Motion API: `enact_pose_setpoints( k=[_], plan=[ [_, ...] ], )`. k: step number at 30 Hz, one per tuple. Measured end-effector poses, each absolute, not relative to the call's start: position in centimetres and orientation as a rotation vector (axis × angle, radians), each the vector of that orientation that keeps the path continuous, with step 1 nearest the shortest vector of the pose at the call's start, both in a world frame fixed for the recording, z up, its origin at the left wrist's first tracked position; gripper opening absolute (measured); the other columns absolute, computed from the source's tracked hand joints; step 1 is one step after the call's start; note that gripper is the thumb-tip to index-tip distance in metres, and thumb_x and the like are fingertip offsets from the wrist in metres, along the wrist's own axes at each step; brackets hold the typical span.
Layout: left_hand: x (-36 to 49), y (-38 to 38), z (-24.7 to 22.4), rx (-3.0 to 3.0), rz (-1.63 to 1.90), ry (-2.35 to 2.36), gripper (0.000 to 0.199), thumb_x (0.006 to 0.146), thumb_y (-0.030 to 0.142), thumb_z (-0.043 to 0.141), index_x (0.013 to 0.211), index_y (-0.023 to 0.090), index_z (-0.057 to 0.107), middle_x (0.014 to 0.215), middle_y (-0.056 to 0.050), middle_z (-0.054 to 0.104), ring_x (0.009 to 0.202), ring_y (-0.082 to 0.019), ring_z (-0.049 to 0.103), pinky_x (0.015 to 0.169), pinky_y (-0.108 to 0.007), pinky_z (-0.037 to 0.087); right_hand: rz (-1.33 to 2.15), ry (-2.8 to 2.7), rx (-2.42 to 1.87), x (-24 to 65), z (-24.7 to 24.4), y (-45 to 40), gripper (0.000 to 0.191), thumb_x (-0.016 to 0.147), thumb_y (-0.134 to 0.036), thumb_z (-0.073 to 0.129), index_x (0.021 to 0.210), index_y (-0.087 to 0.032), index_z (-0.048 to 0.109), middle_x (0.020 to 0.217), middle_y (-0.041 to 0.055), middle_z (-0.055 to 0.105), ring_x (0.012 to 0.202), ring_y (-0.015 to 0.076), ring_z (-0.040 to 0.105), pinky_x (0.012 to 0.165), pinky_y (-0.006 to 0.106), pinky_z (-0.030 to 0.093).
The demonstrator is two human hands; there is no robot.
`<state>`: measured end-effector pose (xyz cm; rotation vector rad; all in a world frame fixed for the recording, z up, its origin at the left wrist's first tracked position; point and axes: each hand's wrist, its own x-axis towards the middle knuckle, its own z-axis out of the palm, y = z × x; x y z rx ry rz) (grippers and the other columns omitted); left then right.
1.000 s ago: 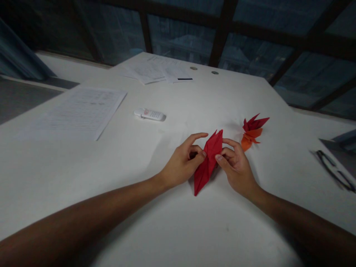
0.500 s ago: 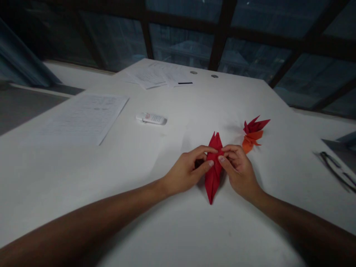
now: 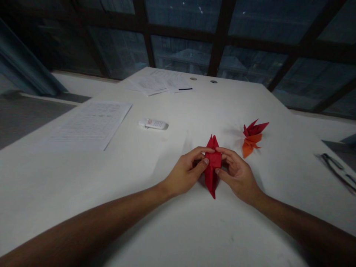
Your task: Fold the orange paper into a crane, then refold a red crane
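A red folded paper piece (image 3: 214, 160), long and pointed at both ends, is held just above the white table (image 3: 172, 230). On its left edge my left hand (image 3: 187, 171) has its index finger on top and its thumb near the middle. My right hand (image 3: 238, 175) grips the right edge, index finger near the upper part and thumb lower down. Two thin tips stand up at the far end. Beyond my right hand lie a red folded paper figure (image 3: 254, 128) and an orange one (image 3: 250, 144), touching each other.
A white bottle-like item (image 3: 153, 124) lies left of centre. Printed sheets (image 3: 91, 124) are at the left, with more papers (image 3: 155, 83) at the back beside two round grommets. A pair of glasses (image 3: 338, 170) rests at the right edge.
My right thumb has moved down along the red paper, uncovering a flat square part in its middle. The lower tip has swung slightly right. The camera view has tilted up a little.
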<state>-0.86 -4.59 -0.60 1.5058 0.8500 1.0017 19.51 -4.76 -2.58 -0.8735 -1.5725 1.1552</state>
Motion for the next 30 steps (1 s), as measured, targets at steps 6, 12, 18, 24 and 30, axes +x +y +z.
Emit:
enact_pose_setpoints(
  k=[6, 12, 18, 24, 30],
  plan=[
    [-0.8, -4.87, -0.71, 1.632, 1.008, 0.884, 0.039, 0.09, 0.025, 0.07, 0.128, 0.021, 0.06, 0.112, -0.008, 0.071, 0.086, -0.016, 0.066, 0.077, -0.03, 0.053, 1.089, -1.567, -0.895, 19.56, -2.66, -4.91, 0.04, 0.094, -0.022, 0.069, 0.132, -0.031, 0.06, 0.097, 0.0014, 0.067, 0.092, 0.0181, 0.065, 0.088, 0.036, 0.055],
    [-1.11, -4.61, -0.82, 1.813, 1.135, 0.925, 0.026, 0.096, 0.028, 0.066, 0.121, 0.022, 0.07, 0.106, -0.007, 0.071, 0.087, -0.015, 0.065, 0.078, -0.028, 0.052, 0.85, -1.723, -0.923, 19.69, -2.32, -4.9, 0.029, 0.098, -0.025, 0.065, 0.125, -0.034, 0.069, 0.107, 0.0036, 0.07, 0.097, 0.0201, 0.066, 0.086, 0.037, 0.054],
    [-1.49, -4.72, -0.82, 2.134, 1.356, 0.919, 0.02, 0.097, 0.025, 0.066, 0.115, 0.024, 0.076, 0.083, -0.002, 0.061, 0.071, -0.011, 0.056, 0.063, -0.022, 0.046, 0.638, -1.8, -0.84, 19.77, -2.16, -4.95, 0.023, 0.097, -0.02, 0.066, 0.115, -0.033, 0.073, 0.093, 0.0019, 0.069, 0.085, 0.0182, 0.065, 0.074, 0.034, 0.053],
    [-1.72, -5.0, -0.84, 2.389, 1.382, 0.889, 0.023, 0.097, 0.018, 0.062, 0.119, 0.022, 0.068, 0.081, -0.002, 0.069, 0.072, -0.014, 0.056, 0.07, -0.029, 0.048, 0.706, -1.8, -0.799, 19.95, -2.64, -5.56, 0.024, 0.098, -0.02, 0.062, 0.118, -0.032, 0.07, 0.093, 0.0027, 0.07, 0.082, 0.019, 0.066, 0.074, 0.035, 0.055],
    [-1.74, -5.13, -0.32, 2.302, 1.336, 0.863, 0.034, 0.092, 0.022, 0.066, 0.126, 0.021, 0.06, 0.104, -0.007, 0.073, 0.087, -0.018, 0.058, 0.078, -0.033, 0.051, 0.802, -1.79, -0.82, 19.98, -2.47, -5.59, 0.021, 0.1, -0.027, 0.06, 0.12, -0.029, 0.067, 0.107, 0.0067, 0.073, 0.1, 0.0223, 0.069, 0.087, 0.037, 0.057]
  ],
)
